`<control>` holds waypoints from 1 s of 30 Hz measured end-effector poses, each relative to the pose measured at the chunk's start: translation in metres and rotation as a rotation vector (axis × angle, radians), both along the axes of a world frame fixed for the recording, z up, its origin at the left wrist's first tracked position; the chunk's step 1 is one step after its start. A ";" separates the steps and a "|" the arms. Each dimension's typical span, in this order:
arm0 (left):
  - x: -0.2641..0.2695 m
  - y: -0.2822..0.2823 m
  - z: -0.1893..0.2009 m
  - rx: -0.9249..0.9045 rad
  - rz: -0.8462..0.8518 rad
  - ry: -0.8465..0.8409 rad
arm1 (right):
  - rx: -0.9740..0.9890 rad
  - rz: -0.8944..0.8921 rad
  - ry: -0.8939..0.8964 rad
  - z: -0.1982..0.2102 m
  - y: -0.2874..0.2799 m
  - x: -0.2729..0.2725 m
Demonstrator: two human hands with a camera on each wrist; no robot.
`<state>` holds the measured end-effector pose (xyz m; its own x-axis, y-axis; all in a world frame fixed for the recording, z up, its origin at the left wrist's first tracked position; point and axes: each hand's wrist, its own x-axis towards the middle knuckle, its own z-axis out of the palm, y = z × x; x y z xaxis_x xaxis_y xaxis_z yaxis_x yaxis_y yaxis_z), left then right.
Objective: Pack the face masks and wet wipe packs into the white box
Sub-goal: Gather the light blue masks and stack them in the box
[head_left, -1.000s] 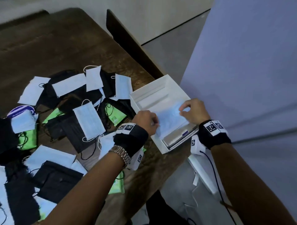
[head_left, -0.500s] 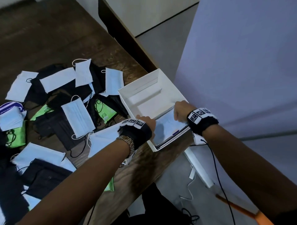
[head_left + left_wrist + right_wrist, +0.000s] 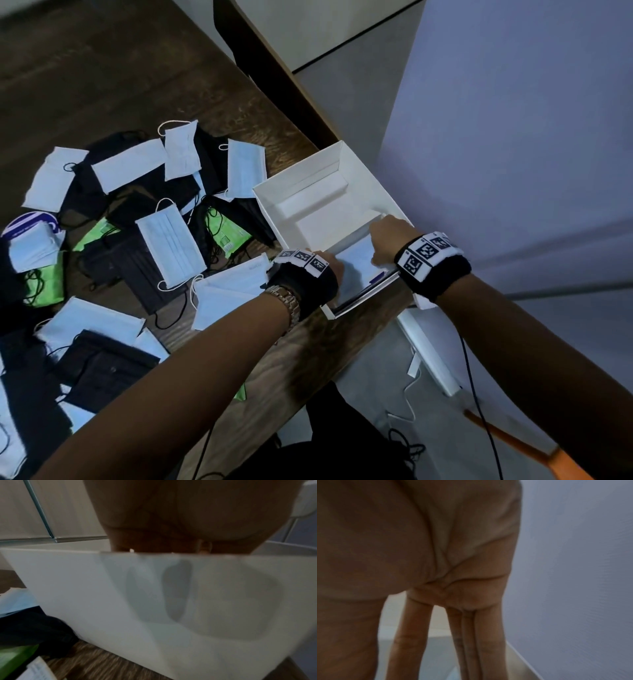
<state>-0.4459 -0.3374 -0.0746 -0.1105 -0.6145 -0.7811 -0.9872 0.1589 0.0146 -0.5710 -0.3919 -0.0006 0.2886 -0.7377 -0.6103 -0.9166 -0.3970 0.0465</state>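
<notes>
Two bare forearms reach up from the bottom of the head view, each wearing a black wristband with printed markers. The left hand (image 3: pixel 325 265) sits at the near left wall of the white box (image 3: pixel 308 192); its fingers dip inside, out of sight, so I cannot tell whether they hold anything. The right hand (image 3: pixel 388 236) is released, and the right wrist view shows its fingers (image 3: pixel 412 635) straight and pointing down into the box, pressing on a pale blue mask (image 3: pixel 356 265) lying flat in the near end. The box sits at the right edge of the dark wooden table (image 3: pixel 144 85), its near corner just over the edge.

Likely risks: pressing down on that overhanging corner could tip or slide the box off the table, and the mask may spring up or crease once the fingers lift.

To the left of the box, a loose heap waits to be packed: white and blue face masks (image 3: pixel 171 250), black masks (image 3: pixel 102 363), and green wet wipe packs (image 3: pixel 226 233) half buried beneath them. Tangled ear loops could drag neighbours along. A mask (image 3: pixel 233 291) lies directly under the left wrist, in the way of the next reach. Upper right, a plain pale wall (image 3: pixel 513 137).
</notes>
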 end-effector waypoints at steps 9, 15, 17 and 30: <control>-0.015 0.010 0.017 0.125 -0.225 0.034 | -0.140 0.018 0.038 -0.005 0.021 0.007; -0.015 0.012 0.026 0.077 -0.256 0.075 | 0.072 0.040 0.052 -0.024 0.009 0.008; -0.017 0.014 0.028 0.076 -0.285 0.073 | 0.126 0.049 0.080 -0.035 0.005 0.007; 0.073 0.038 0.079 -0.476 0.173 0.595 | -0.086 -0.030 -0.150 0.039 0.003 0.054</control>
<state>-0.3726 -0.2991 0.0047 -0.3002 -0.9154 -0.2682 -0.8462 0.1258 0.5178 -0.5170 -0.3888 0.0386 0.3483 -0.7949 -0.4968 -0.9274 -0.3695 -0.0590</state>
